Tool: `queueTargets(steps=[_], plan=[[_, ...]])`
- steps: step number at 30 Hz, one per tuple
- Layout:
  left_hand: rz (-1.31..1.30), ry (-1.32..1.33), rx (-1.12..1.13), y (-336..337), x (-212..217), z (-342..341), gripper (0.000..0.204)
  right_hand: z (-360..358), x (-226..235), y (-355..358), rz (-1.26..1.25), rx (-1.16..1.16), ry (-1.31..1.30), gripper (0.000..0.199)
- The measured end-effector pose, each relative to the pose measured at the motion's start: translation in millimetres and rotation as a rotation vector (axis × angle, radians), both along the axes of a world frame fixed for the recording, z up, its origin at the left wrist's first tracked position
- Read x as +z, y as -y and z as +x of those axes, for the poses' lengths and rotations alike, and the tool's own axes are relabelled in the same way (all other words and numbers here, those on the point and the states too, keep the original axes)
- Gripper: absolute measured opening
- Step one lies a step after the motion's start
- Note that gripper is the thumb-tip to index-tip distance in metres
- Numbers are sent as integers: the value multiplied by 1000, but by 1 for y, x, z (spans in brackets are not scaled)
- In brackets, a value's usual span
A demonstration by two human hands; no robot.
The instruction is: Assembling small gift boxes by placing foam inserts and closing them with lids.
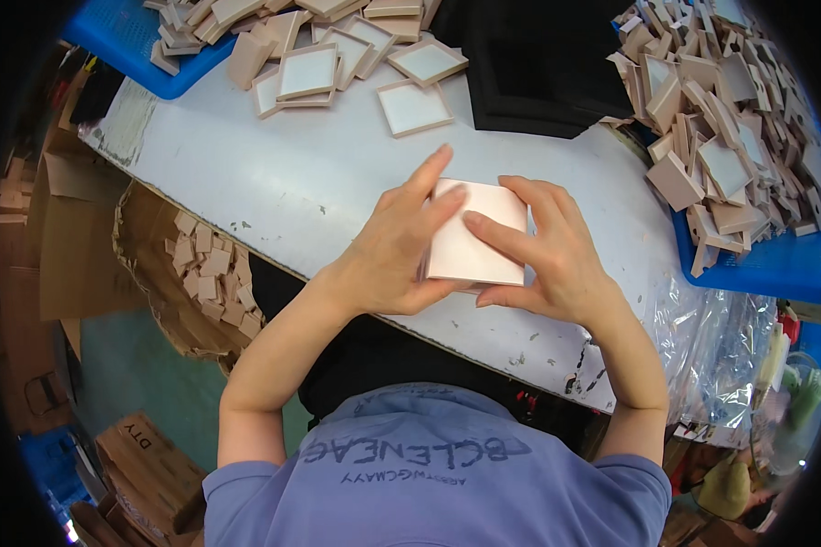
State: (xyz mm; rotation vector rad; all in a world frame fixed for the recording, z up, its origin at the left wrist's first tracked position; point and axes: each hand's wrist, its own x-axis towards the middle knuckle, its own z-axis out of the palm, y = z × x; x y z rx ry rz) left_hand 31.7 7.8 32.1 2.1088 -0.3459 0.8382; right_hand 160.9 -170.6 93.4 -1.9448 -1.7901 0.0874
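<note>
Between my two hands is a small square box (480, 251), pale pink-cream, with a plain flat top and a thin side showing at its near edge. My left hand (388, 242) grips its left side, thumb low by the near corner, one finger lying on the top and another raised off it past the far edge. On the right side, my right hand (561, 251) closes round the box, with a finger at the far corner, one pressed on the top, and the thumb by the near edge. The underside of the box is hidden.
Loose shallow box halves (415, 107) lie at the far side of the white table (237, 173). A black block-shaped object (547, 73) stands beside them. Blue crates (753, 273) hold heaped halves right and far left. A carton (141, 273) of small boxes is lower left; clear plastic bags (711, 356) lie right.
</note>
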Motion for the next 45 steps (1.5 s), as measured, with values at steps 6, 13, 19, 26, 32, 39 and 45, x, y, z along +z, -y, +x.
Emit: queueTargets(steps=[6,13,19,26,32,39,45], plan=[[232,-243,7,2,8,-2,83,-3,-6,8,-64,-10,140,77],[-13,-166,-128,-7,-38,-1,98,-5,-28,8,-27,-1,-215,86],[-47,-134,-129,-1,-48,1,96,-16,-58,16,73,-67,-431,104],[-185,57,113,12,-60,-32,101,-48,-73,7,233,-118,-891,109],[-520,-114,553,1,-68,-116,92,-48,-81,0,168,-65,-583,100],[-1251,510,1050,-77,-89,-205,67,-49,-78,-19,-15,-14,-550,83],[-1102,243,1404,-104,-81,-183,86,-43,-69,-22,86,68,-408,65]])
